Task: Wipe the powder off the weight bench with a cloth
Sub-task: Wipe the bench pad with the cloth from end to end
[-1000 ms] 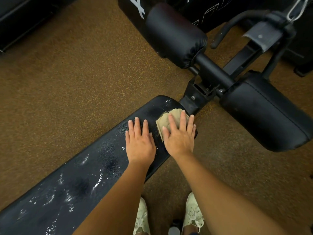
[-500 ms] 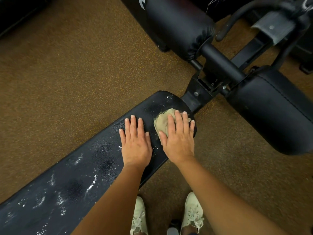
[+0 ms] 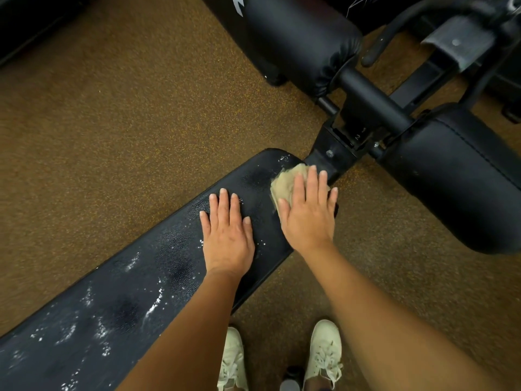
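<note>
A long black weight bench pad [image 3: 118,303] runs from the lower left up to the centre. White powder [image 3: 153,307] is smeared and speckled along it, thickest toward the lower left. My right hand [image 3: 308,213] lies flat with fingers spread on a crumpled beige cloth [image 3: 284,182], pressing it onto the pad's far end. My left hand [image 3: 227,234] rests flat on the bare pad just left of it, holding nothing.
Two black padded rollers [image 3: 298,38] [image 3: 462,176] sit on a crossbar [image 3: 372,105] just beyond the pad's end. Brown speckled floor [image 3: 112,136] surrounds the bench. My white shoes [image 3: 324,354] stand below the pad's near edge.
My right hand has slid the cloth slightly toward the far end of the pad. The left hand stays flat on the pad. The camera has shifted a little closer.
</note>
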Action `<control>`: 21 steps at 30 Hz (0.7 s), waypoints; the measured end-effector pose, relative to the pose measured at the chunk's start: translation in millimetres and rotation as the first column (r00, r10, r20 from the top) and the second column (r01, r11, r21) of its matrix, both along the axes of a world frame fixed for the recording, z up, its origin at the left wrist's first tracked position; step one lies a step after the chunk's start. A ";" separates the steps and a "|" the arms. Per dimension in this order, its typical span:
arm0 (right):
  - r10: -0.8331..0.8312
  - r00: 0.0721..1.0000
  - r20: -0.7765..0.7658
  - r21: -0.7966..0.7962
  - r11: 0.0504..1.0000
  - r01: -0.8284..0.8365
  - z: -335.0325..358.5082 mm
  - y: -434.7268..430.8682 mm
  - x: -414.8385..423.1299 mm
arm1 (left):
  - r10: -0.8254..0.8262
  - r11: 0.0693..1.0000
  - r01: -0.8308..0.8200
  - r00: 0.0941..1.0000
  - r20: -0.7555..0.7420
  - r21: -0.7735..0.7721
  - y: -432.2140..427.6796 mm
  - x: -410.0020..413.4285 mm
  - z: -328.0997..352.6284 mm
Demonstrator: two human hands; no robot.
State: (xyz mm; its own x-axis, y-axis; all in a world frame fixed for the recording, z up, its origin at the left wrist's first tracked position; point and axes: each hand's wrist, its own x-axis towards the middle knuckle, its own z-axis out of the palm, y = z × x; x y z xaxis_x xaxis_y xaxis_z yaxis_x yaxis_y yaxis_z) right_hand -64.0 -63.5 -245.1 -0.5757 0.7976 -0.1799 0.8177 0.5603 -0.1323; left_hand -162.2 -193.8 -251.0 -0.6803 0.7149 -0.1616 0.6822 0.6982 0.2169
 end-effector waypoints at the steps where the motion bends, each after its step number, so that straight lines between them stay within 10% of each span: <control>1: -0.045 0.999 0.018 -0.025 0.999 0.046 2.1 1.4 -11.9 | -0.001 1.000 0.001 1.000 -0.001 0.002 0.0 0.1 -0.1; 7: 0.279 0.960 -0.027 -0.003 0.960 -0.279 -1.1 -28.2 13.7 | 0.003 1.000 -0.003 1.000 -0.010 0.000 0.0 -0.7 -1.6; 14: -0.058 0.998 0.013 -0.055 0.997 0.058 2.5 2.1 -28.2 | -0.012 1.000 0.012 1.000 -0.013 0.015 -0.9 -1.7 -0.8; 21: 0.191 0.980 -0.049 -0.006 0.982 -0.191 -6.2 -4.2 30.4 | -0.002 1.000 0.002 1.000 -0.027 0.002 0.0 -0.9 -2.8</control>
